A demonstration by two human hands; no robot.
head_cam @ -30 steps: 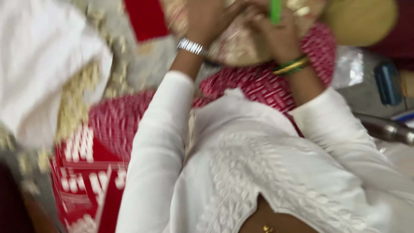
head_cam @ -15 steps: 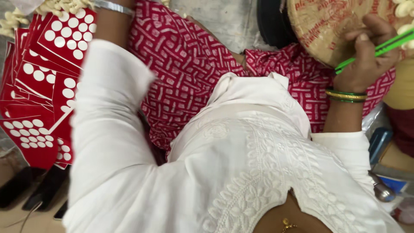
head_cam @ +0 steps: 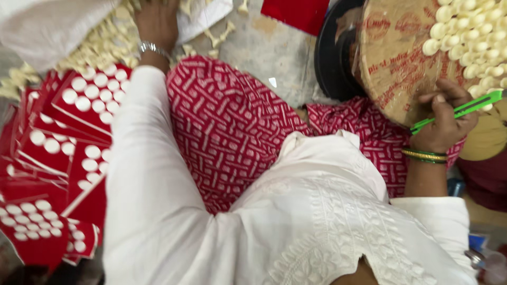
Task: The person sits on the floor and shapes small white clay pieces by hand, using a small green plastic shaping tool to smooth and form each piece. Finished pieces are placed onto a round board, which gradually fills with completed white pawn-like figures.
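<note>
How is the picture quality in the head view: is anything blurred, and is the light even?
Head view: light is soft and even, no hard shadows or glare. The left hand and the pale pieces at the top edge are smeared by motion blur. The right hand with the green tool is fairly sharp. The red cards blur slightly toward the left edge.
</note>
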